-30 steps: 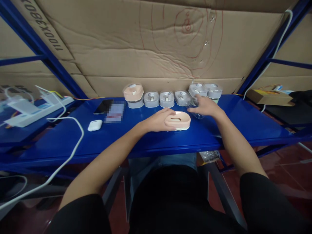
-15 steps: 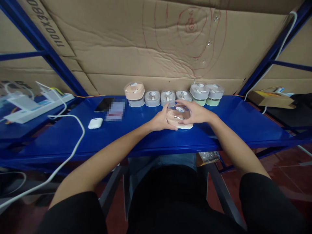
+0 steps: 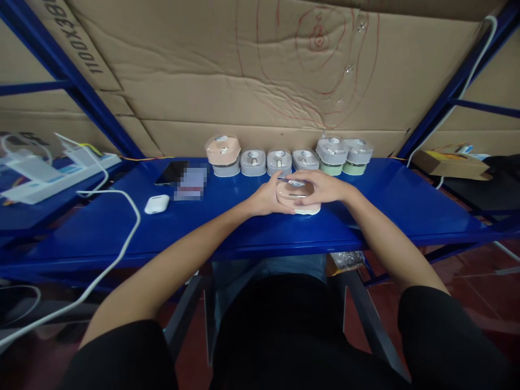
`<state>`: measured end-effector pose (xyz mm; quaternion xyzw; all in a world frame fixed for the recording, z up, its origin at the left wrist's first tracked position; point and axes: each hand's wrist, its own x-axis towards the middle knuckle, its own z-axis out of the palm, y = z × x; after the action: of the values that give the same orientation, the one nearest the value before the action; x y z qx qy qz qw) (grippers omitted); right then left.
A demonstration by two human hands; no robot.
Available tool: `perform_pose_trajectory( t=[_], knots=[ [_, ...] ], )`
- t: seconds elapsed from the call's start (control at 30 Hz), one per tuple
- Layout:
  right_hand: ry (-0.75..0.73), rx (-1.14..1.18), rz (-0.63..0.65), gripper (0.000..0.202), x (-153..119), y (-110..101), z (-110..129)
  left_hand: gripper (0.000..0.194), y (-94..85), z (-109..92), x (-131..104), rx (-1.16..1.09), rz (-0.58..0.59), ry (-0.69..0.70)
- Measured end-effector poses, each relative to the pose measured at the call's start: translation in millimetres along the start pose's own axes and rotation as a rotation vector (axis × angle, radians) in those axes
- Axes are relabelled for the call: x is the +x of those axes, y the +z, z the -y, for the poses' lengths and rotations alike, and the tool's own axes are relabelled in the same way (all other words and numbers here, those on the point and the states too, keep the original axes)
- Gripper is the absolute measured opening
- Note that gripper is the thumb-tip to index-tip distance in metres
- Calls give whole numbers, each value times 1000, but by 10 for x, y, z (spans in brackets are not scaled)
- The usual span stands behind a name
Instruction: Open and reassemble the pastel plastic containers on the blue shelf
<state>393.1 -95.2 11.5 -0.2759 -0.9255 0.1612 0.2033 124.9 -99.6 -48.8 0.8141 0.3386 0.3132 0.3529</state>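
A pink container with a clear lid and a round label (image 3: 294,191) sits on the blue table (image 3: 219,230) in front of me. My left hand (image 3: 266,198) wraps around its left side, thumb low at the front and fingers behind. From the right, my right hand (image 3: 327,188) grips the lid, with fingers over the top and thumb at the front edge. Both palms hide the container's sides. Just behind stand small grey containers with clear lids (image 3: 279,162).
At the back left, a pink container (image 3: 222,149) is stacked on a grey one; grey-over-green stacks (image 3: 332,155) stand right. A phone (image 3: 173,172), white earbud case (image 3: 157,204), power strip (image 3: 60,181) and white cable (image 3: 132,238) lie left. An open cardboard box (image 3: 450,165) is at right.
The clear lid sits lower on the pink container than before, and my right hand has come down with it. My left hand keeps its place at the left side.
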Motion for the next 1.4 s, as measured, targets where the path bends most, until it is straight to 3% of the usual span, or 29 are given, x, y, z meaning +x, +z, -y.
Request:
perform_pose_trajectory(
  t=[0.27, 0.6, 0.87, 1.13, 1.27, 1.4],
  knots=[
    [39, -23, 20, 87, -55, 22, -52, 149, -56, -52, -49, 133, 8, 32],
    [21, -74, -20, 93, -61, 27, -61, 156, -2, -112, -60, 112, -41, -40],
    [16, -17, 43, 87, -60, 4, -70, 156, 27, -31, -32, 73, -40, 17],
    [102, -92, 44, 102, -123, 37, -4, 147, 1, -130, -72, 147, 1, 2],
    [136, -128, 56, 106, -138, 89, 30, 149, -54, -58, -39, 139, 24, 23],
    [133, -110, 76, 125, -152, 80, 10, 136, -154, 54, -5, 145, 9, 24]
  ],
)
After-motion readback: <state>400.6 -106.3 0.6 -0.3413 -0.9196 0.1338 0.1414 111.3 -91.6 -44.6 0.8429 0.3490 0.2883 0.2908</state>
